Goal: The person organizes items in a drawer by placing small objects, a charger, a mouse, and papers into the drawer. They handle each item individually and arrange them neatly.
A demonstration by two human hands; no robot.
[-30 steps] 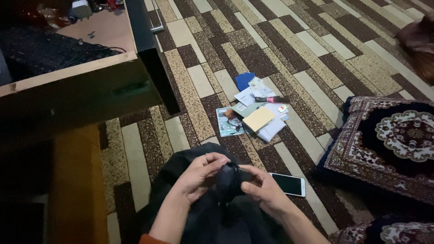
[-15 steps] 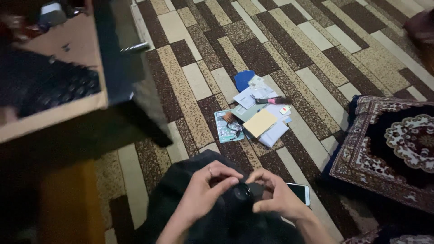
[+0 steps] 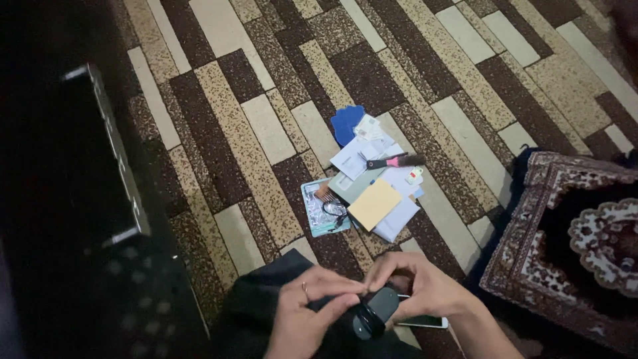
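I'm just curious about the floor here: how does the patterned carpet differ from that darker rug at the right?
The carpet shows straight blocks of brown, tan and cream; the rug shows a maroon floral border and a round medallion. The carpet fills most of the view; the rug shows only at the right edge. The carpet carries a pile of papers; no papers lie on the rug. Both lie flat.

Bare carpet [image 3: 266,126] ahead; paper pile [image 3: 372,189], cushion [image 3: 578,233] block right.
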